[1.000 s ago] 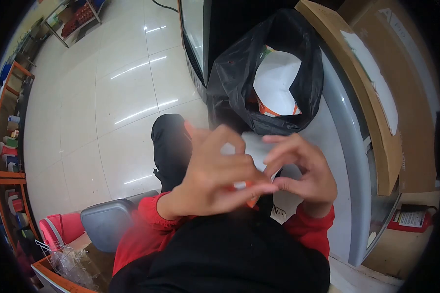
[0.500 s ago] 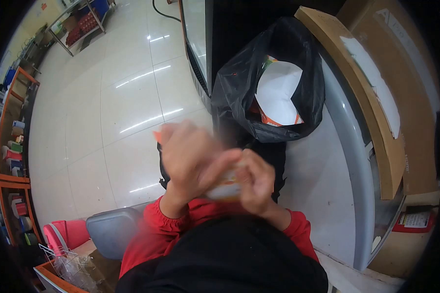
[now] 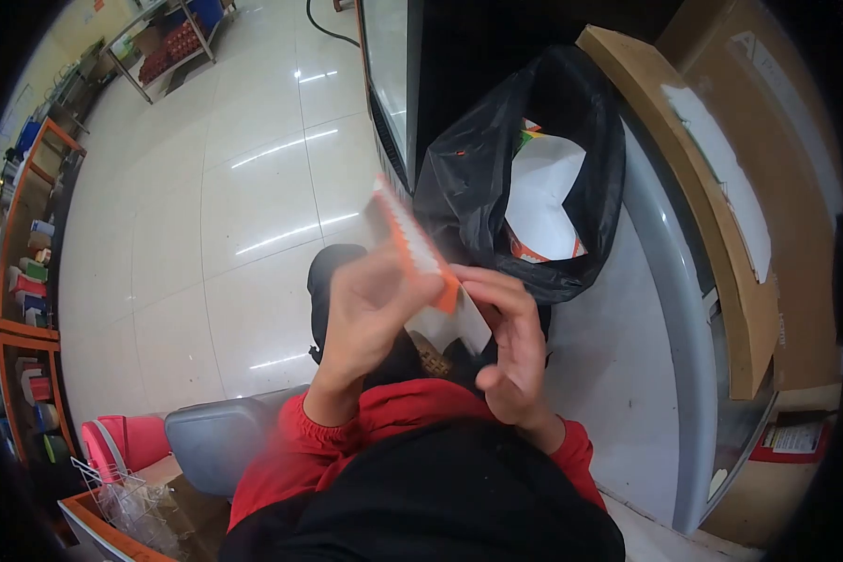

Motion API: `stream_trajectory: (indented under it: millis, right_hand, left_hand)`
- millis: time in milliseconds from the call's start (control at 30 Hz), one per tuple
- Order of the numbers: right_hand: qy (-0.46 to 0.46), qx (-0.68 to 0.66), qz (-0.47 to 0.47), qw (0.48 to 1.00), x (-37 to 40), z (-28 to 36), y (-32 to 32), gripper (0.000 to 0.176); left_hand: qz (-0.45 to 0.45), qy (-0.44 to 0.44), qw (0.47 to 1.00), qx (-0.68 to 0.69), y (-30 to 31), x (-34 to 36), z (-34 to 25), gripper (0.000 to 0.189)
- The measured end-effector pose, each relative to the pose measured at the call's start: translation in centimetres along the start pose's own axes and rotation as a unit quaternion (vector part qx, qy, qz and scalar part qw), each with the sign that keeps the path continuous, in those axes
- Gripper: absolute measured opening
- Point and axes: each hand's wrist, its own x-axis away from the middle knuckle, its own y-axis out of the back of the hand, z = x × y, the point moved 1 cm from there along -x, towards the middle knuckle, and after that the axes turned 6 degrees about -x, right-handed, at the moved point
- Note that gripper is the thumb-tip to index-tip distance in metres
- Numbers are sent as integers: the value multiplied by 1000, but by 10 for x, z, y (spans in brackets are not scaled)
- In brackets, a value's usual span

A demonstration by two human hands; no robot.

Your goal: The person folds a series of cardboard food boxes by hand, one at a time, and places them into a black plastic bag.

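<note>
Both my hands are in front of my chest, over red sleeves. My left hand [image 3: 370,309] grips an orange and white paper packet [image 3: 412,245] and lifts its torn upper part up and to the left. My right hand [image 3: 510,342] holds the packet's lower white part [image 3: 454,326] from the right side. Something brown shows just under the paper between my hands; I cannot make out what it is. A black rubbish bag [image 3: 459,178] stands open just beyond my hands, with white and orange paper [image 3: 543,201] inside it.
A grey cabinet edge [image 3: 670,309] and leaning cardboard sheets [image 3: 712,187] run along the right. A dark glass-fronted unit [image 3: 389,84] stands behind the bag. Glossy white floor tiles [image 3: 206,206] spread to the left, shelves [image 3: 19,281] at far left. A grey stool [image 3: 206,436] and pink item [image 3: 112,445] sit low left.
My hands were pressed together around the packet. Now my left hand has pulled the orange and white piece upward and left, opening the packet, while my right hand has stayed low.
</note>
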Motion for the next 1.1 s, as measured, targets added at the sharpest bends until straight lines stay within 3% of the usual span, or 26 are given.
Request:
stream_trajectory:
  millis: [33, 200, 300, 333, 367, 467, 600, 800, 900, 1000, 1033, 1100]
  right_hand:
    - [5, 2, -9, 1000, 2, 0, 0, 26]
    - [-23, -33, -67, 997, 0, -1, 5, 11]
    - [-52, -77, -98, 991, 2, 1, 0, 7]
    - [-30, -37, -107, 993, 0, 2, -2, 7]
    - [-7, 4, -116, 993, -4, 2, -4, 6]
    - [63, 107, -140, 982, -15, -1, -8, 6]
    - [102, 156, -163, 969, -21, -6, -11, 7]
    - [136, 235, -133, 953, -24, 2, -14, 11]
    - [164, 341, -59, 924, -26, 6, -12, 26]
    - [56, 444, -2, 894, -12, 15, -40, 41]
    - [47, 431, 4, 901, -3, 0, -42, 52]
    - [72, 354, 34, 932, -3, -4, -31, 52]
  left_hand:
    - [-50, -35, 998, 3, -2, 0, 0, 6]
    - [-187, -200, 957, -92, -14, 3, -4, 14]
    - [-245, -308, 893, -217, -15, 7, 1, 17]
    - [-260, -344, 863, -264, -16, 9, 2, 17]
    - [-243, -331, 850, -331, -19, 12, -2, 16]
    - [-161, -281, 873, -365, -24, 12, -7, 13]
    - [-157, -186, 925, -290, -21, 8, -13, 20]
    - [-105, -123, 967, -196, -9, 7, -14, 13]
    - [-152, -124, 972, -128, -13, 4, -8, 12]
    - [-193, -130, 967, -105, -13, 3, -3, 13]
    - [-190, -124, 972, -58, -18, 3, -6, 16]
    - [-184, -149, 969, -72, -14, 2, -1, 11]
